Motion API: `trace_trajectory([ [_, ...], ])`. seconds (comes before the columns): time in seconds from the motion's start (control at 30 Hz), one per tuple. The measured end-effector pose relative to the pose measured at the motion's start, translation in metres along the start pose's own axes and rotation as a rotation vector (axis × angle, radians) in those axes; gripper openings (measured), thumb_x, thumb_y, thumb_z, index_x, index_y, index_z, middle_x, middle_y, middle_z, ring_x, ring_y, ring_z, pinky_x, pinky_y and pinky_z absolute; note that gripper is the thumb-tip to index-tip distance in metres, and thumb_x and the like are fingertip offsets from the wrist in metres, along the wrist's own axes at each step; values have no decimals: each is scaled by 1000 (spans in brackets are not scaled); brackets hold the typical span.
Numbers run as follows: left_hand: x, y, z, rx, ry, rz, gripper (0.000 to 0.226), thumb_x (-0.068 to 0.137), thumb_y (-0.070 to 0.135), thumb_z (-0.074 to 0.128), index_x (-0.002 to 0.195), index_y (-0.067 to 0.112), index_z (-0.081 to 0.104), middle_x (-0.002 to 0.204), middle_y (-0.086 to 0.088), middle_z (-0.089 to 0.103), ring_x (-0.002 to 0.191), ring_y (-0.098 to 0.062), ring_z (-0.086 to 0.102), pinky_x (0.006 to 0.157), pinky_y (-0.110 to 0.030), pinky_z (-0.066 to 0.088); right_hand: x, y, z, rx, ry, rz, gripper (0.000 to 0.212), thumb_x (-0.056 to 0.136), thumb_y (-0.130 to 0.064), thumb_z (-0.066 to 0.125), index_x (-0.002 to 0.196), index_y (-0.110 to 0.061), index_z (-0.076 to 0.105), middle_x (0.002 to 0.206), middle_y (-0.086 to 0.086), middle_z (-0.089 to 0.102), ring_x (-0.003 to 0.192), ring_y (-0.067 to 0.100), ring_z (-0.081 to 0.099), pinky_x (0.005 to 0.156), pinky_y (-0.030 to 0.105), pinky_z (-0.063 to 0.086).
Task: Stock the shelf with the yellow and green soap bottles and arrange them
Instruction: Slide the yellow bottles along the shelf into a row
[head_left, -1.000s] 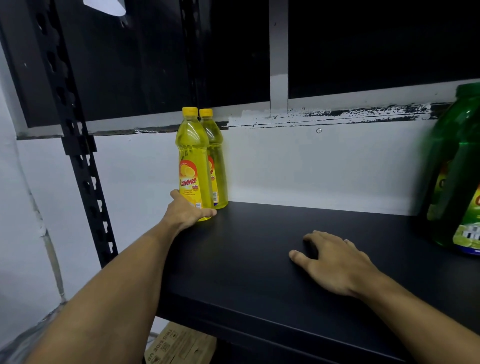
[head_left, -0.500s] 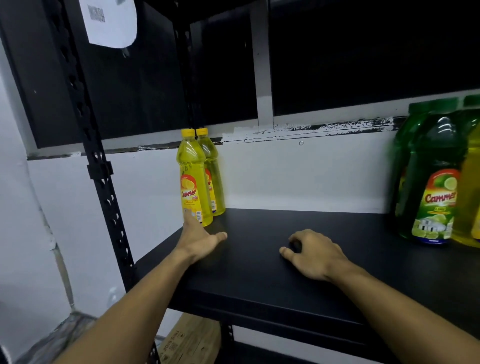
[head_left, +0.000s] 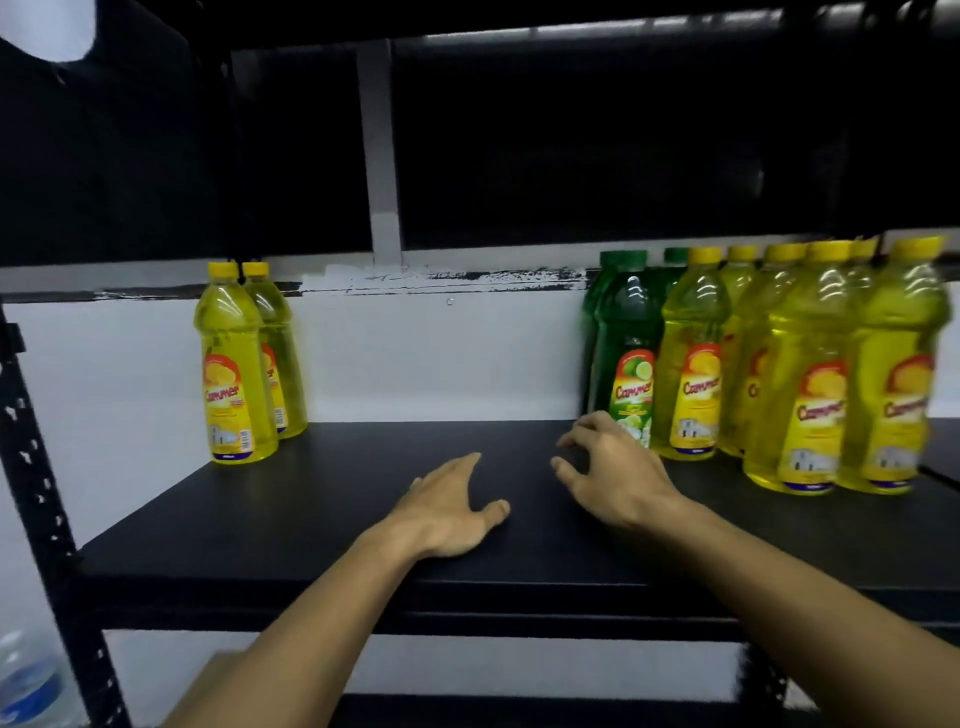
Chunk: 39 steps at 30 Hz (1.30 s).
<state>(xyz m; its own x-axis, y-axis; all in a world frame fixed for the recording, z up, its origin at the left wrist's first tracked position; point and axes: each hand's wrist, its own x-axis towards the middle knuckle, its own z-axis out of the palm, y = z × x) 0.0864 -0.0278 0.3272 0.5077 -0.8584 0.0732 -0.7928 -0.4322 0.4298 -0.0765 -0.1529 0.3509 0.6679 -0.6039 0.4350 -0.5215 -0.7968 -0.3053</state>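
**Stocking partway done: two yellows placed, the rest still bunched at frame right**

Sorting has barely started, by the look of it. Shelf is a black board across mid frame. At left, a pair of yellow bottles stands upright, one just behind the other, near the rear wall and close to the black upright post.

Right side of frame: a mixed cluster. Green bottles at the back left of the group, yellow cluster crowding in front and right of them, touching or nearly so. No neat rows visible there; blur hides the exact count.

Wide bare stretch of board between pair and cluster.

Hands: left hand lies flat on the board, fingers straight, holding nothing. Right hand has its fingers loosely curled and spread, empty, just beside the front green bottle's base; can't tell if it touches.

Judgement: most of the arranging is left. Next likely pull is from the cluster toward the left pair.
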Motion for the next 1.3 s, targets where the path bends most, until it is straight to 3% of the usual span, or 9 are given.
trace_trajectory([
  [0.13,6,20,12,116,-77,50,73,95,63,36,156,31,14,163,9,10,150,-13,6,122,-42,1,-1,44,-28,-66,123,199,40,92,-43,56,125,-21,58,139,0,38,117,24,52,87,37,45],
  [0.27,10,18,16,201,-113,48,69,96,66,23,156,32,14,163,10,4,149,-9,-1,122,-41,-3,10,75,-43,-76,122,362,52,93,-38,56,137,-14,43,140,9,38,123,30,47,97,45,43],
  [0.43,8,18,18,220,-102,66,68,96,65,21,156,32,14,163,12,3,149,-6,-2,122,-39,-3,38,93,-46,6,236,479,62,94,-26,54,144,-7,23,140,17,37,128,34,41,99,46,41],
  [0.57,10,18,17,218,-83,65,69,95,67,23,155,33,16,162,14,5,149,-4,-1,122,-37,-2,57,100,-48,23,325,493,80,96,-39,51,152,-5,4,146,19,31,133,34,35,102,45,40],
  [0.83,14,16,20,202,-51,67,70,94,68,26,154,34,20,162,15,8,148,-3,0,122,-37,0,80,102,-42,12,396,532,97,87,-45,65,151,-1,7,148,18,35,135,33,36,99,44,43],
  [1.3,11,18,18,184,-42,61,69,94,66,29,153,31,23,162,12,12,149,-6,6,122,-38,2,49,84,-39,5,492,561,99,83,-50,68,150,-6,11,141,17,38,129,32,36,91,42,45],
])
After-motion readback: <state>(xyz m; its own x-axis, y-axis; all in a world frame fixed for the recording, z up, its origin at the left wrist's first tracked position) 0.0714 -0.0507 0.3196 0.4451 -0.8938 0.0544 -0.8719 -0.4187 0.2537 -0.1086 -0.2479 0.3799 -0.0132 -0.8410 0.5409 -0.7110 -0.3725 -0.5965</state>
